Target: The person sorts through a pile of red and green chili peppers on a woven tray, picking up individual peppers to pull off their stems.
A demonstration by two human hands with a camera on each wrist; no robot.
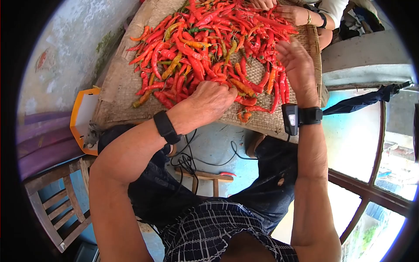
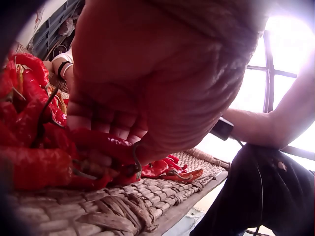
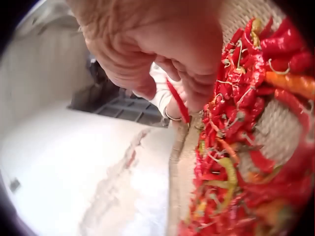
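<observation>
Peppers: mostly red; a few are orange, mustard yellow or dark green. Woven tray: straw-tan, in a basket-weave pattern. Wristband: black. Shirt: dark, crossed by a white grid check. Trousers: blue-black. Floor: pale blue. Panel: white, edged in orange. Umbrella: dark navy. Wall: mottled grey-white, with a green patch. Chair: brown. Second person's sleeve: cream-white.

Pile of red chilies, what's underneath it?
The chilies lie on a woven surface, visible around their edges and through gaps; anything else beneath them is covered, so I can't tell.
</observation>
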